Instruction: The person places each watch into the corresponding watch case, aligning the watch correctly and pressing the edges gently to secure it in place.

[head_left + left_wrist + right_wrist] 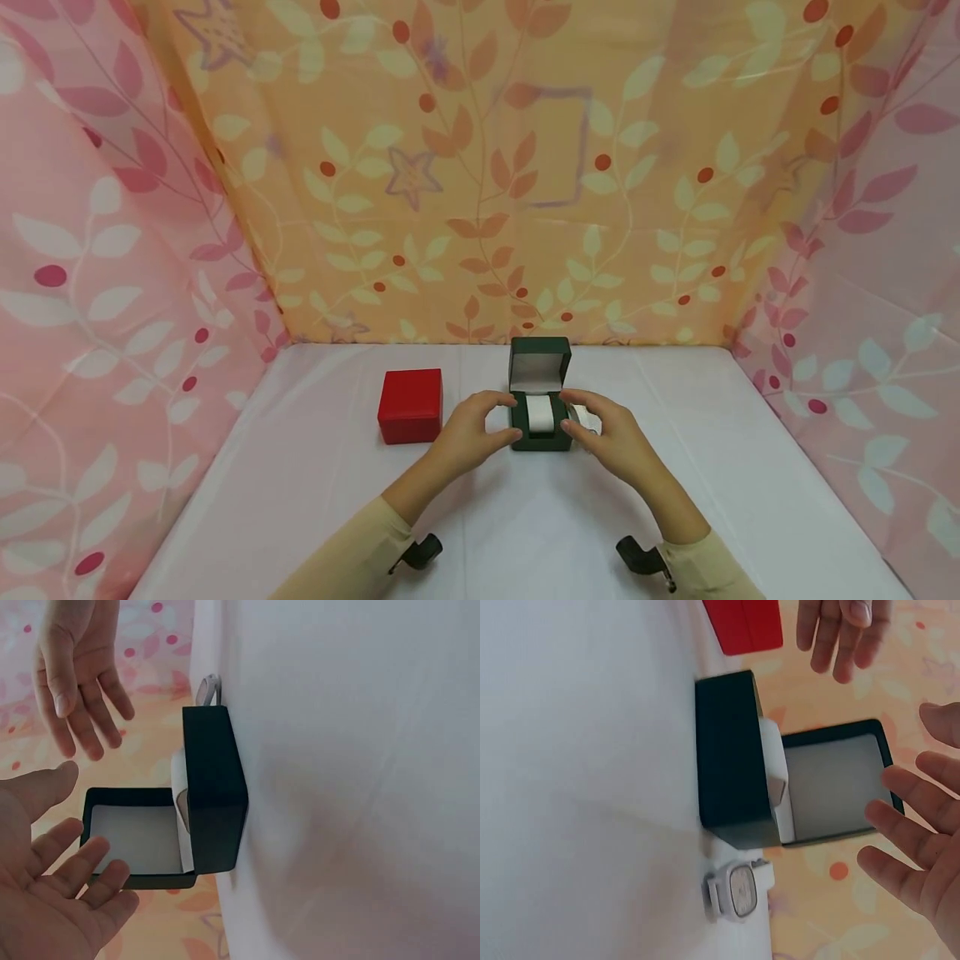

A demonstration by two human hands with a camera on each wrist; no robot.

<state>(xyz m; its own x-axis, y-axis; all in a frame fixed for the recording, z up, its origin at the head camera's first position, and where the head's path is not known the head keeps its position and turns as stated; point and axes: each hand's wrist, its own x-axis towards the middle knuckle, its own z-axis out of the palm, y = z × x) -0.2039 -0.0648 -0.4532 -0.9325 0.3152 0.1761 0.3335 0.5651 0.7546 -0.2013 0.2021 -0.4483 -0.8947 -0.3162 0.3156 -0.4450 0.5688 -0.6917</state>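
Note:
A dark green watch box [542, 445] stands on the table with its lid [539, 363] raised. Inside sits a white cushion [540, 414]. My left hand [472, 429] hovers at the box's left side, thumb and fingers spread and holding nothing. On the other side my right hand [611, 433] is held the same way. Both wrist views show the fingers apart from the box. A light-coloured wristwatch [741, 891] lies beside the box on the right, partly hidden behind my right hand in the head view.
A closed red box [411, 406] stands left of the green one. White cloth covers the table [480, 517]. Patterned curtains [480, 167] enclose it at the back and both sides.

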